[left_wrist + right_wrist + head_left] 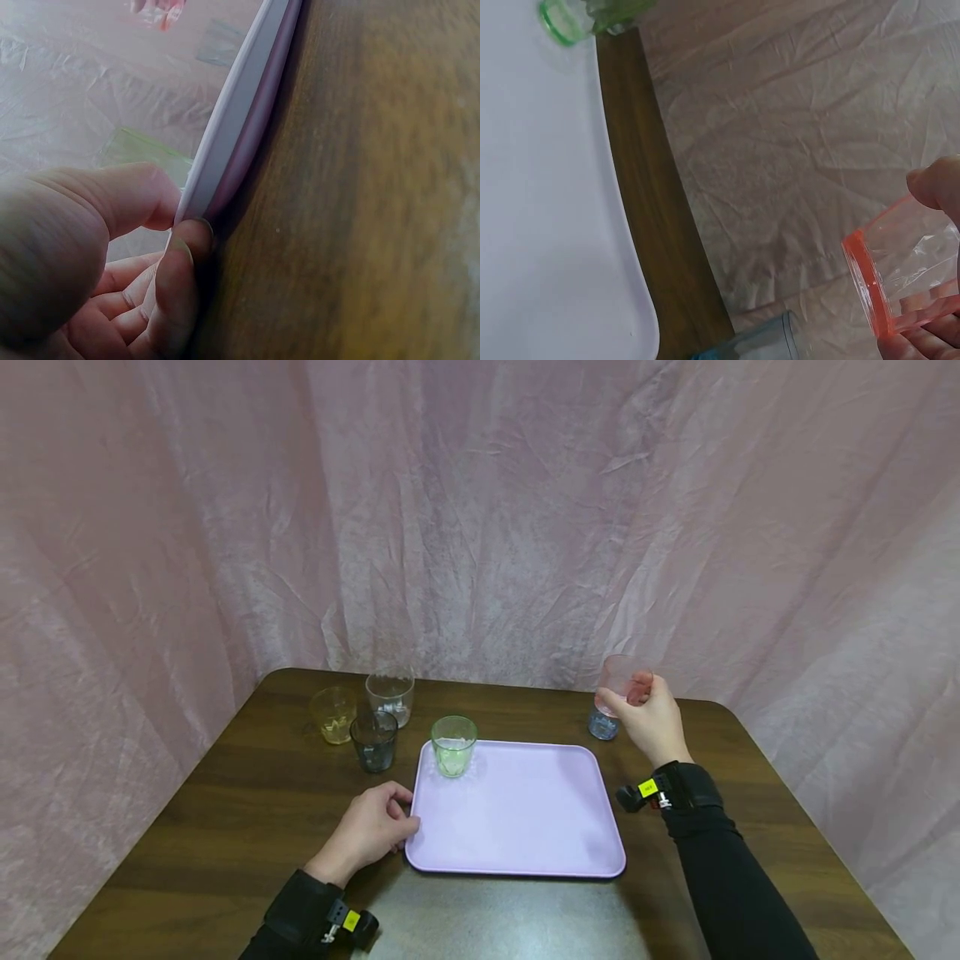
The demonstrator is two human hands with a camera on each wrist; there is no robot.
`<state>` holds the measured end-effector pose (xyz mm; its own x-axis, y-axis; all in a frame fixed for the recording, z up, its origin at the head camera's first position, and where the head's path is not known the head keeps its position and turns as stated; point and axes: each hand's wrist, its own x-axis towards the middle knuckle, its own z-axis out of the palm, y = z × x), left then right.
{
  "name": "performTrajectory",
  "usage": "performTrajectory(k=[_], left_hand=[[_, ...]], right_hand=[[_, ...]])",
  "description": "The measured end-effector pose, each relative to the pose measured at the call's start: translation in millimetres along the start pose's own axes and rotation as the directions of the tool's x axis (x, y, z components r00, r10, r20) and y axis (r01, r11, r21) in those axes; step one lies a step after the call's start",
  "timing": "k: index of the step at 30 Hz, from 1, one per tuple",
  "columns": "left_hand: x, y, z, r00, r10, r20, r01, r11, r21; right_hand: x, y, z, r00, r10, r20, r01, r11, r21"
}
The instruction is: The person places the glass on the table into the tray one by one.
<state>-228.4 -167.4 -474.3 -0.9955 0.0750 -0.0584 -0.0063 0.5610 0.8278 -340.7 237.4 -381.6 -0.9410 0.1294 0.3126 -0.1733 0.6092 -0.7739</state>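
My right hand [656,722] grips a clear pink glass [618,672] by its side, at the table's far right. In the head view the pink glass overlaps the top of a blue glass [602,727] standing there; the right wrist view shows the blue glass [759,342] apart from the pink one. With thumb and fingers, my left hand [366,828] pinches the left rim of a lilac tray [517,814]. Upright in the tray's back left corner is a green glass [453,750].
Left of the tray stand a dark grey glass [374,743], a yellow glass [334,718] and a colourless glass [391,695], close together. The wooden table [247,793] ends at the back against a pink curtain [487,527].
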Motion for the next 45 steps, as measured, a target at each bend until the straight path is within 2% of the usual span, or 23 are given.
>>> performTrajectory(k=[8,19,24,45], left_hand=[[-0.2,2.7,-0.3,1.000,0.008,0.000,-0.008,1.000,-0.008],[0.2,3.0,0.7,1.000,0.004,0.006,-0.004,1.000,-0.014],[0.0,2.5,1.0,1.000,-0.005,0.009,0.005,1.000,-0.008],[-2.0,2.5,-0.8,1.000,-0.016,-0.001,0.016,1.000,-0.005]], right_hand=[[-3.2,-8.9,11.1,0.999,-0.032,0.032,0.032,0.999,0.009],[-9.6,-15.1,27.1,0.998,-0.037,0.058,0.034,0.998,0.060],[-13.4,-18.3,34.0,0.997,-0.046,0.063,0.043,0.998,0.051],[-23.2,-23.7,60.7,0.993,-0.021,0.115,0.012,0.996,0.084]])
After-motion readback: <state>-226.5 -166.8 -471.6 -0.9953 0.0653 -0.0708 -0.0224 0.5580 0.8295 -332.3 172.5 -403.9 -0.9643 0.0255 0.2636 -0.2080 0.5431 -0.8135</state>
